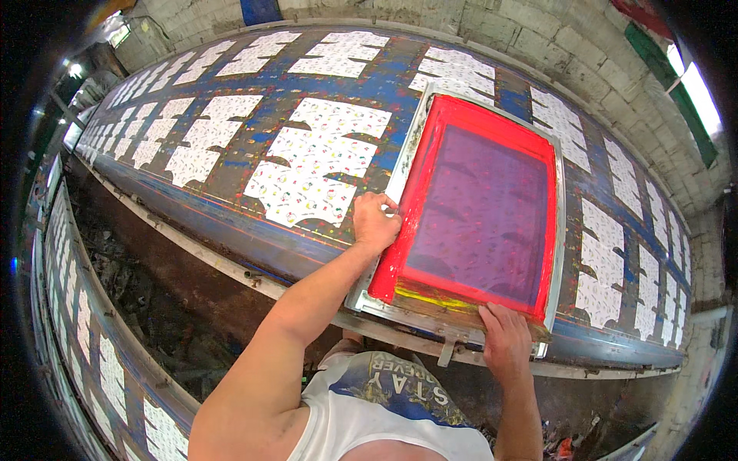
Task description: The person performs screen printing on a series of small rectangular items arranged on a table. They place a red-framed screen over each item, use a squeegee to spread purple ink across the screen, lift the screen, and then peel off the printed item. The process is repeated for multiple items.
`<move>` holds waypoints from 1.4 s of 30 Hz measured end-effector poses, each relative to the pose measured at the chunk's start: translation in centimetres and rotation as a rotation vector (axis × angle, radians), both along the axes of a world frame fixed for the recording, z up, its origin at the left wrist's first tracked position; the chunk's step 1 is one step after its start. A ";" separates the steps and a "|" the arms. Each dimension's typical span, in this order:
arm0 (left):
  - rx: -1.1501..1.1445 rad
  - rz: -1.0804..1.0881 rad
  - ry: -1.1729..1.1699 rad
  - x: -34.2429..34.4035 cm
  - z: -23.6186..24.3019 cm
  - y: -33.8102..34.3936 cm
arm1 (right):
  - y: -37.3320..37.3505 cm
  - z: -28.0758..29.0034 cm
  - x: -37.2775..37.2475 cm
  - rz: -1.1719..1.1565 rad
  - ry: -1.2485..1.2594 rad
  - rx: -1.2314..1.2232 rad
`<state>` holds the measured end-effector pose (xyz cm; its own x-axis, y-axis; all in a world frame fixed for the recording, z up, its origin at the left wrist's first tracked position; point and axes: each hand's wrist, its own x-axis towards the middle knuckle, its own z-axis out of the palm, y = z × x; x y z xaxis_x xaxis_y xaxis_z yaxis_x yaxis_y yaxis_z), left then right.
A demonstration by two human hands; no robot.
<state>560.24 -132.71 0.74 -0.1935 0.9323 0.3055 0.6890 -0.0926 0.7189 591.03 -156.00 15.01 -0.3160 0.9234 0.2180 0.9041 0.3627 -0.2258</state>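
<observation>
A silk-screen printing frame (pixel 555 230) lies on the long table in front of me. Its metal rails surround a purple mesh (pixel 484 207) bordered in bright red. Through the mesh, a patterned white piece shows faintly. My left hand (pixel 376 221) is closed on the frame's left rail, its fingers curled over the edge. At the near end of the screen lies a squeegee (pixel 438 301), a wooden bar smeared with yellow. My right hand (pixel 508 338) grips the right part of that bar, fingers over its top; its underside is hidden.
White fabric pieces (pixel 319 157) with small coloured prints lie in two rows along the stained blue table (pixel 238 165). A metal rail (pixel 231 270) runs along its near edge. Another table (pixel 108 315) with similar pieces stands at lower left. A block wall (pixel 538 46) rises behind.
</observation>
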 end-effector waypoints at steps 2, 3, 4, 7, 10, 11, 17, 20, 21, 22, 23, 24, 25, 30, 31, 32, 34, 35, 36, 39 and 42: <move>-0.014 -0.018 -0.001 -0.1 0.4 -0.2 | 1.6 0.8 -1.5 0.007 -0.037 -0.132; -0.017 -0.020 -0.019 0.0 0.5 -0.2 | 2.2 1.1 -1.9 0.017 -0.045 -0.193; -0.027 -0.025 -0.038 0.0 0.6 -0.3 | 2.9 1.6 -1.9 0.000 -0.050 -0.245; 0.006 -0.048 -0.022 -0.3 0.6 -0.4 | 3.7 2.8 -1.7 -0.040 -0.050 -0.353; 0.040 -0.072 0.000 -0.5 0.2 -0.2 | 2.3 3.1 -2.0 -0.057 -0.076 -0.346; 0.055 -0.086 0.001 -0.5 0.1 -0.2 | 1.7 2.8 -2.3 -0.076 -0.072 -0.365; 0.115 -0.059 -0.021 -0.5 -0.8 0.2 | -0.5 0.2 -3.9 -0.098 -0.039 -0.197; 0.093 -0.063 0.046 -0.5 -0.8 0.4 | 1.5 -1.2 -3.4 -0.088 -0.058 -0.080; 0.080 -0.053 0.041 -0.4 -0.8 0.5 | 2.7 -1.7 -3.1 -0.094 -0.064 -0.066; 0.080 -0.058 0.040 -0.3 -0.8 0.5 | 4.2 -2.2 -2.7 -0.093 -0.067 -0.053; 0.071 -0.055 0.042 -0.3 -0.7 0.5 | 6.0 -2.5 -2.1 -0.084 -0.082 -0.032; 0.063 -0.048 0.047 -0.3 -0.6 0.4 | 8.0 -2.8 -1.4 -0.070 -0.095 -0.010; 0.082 -0.053 0.043 -0.2 -0.5 0.5 | 10.2 -3.1 -0.7 -0.055 -0.107 0.019; 0.060 -0.068 0.044 -0.2 -0.1 0.4 | 22.6 -5.2 3.2 -0.016 -0.115 0.076; 0.074 -0.073 0.045 -0.2 0.0 0.4 | 25.2 -5.5 4.0 -0.011 -0.111 0.076; 0.070 -0.067 0.039 -0.1 0.1 0.4 | 27.6 -5.7 4.8 -0.009 -0.120 0.086; 0.043 -0.048 0.029 0.1 0.2 0.2 | 32.2 -6.3 6.1 0.000 -0.135 0.103; 0.041 -0.038 0.019 0.2 0.2 0.2 | 34.4 -6.6 6.7 0.000 -0.146 0.113; 0.047 -0.030 0.009 0.3 0.3 0.2 | 36.5 -6.9 7.3 0.000 -0.157 0.123; 0.086 -0.034 0.030 0.5 0.4 0.2 | 42.3 -7.3 8.3 0.005 -0.158 0.139; 0.044 -0.018 -0.009 0.5 0.1 0.0 | 46.7 -6.7 9.4 -0.014 -0.138 0.033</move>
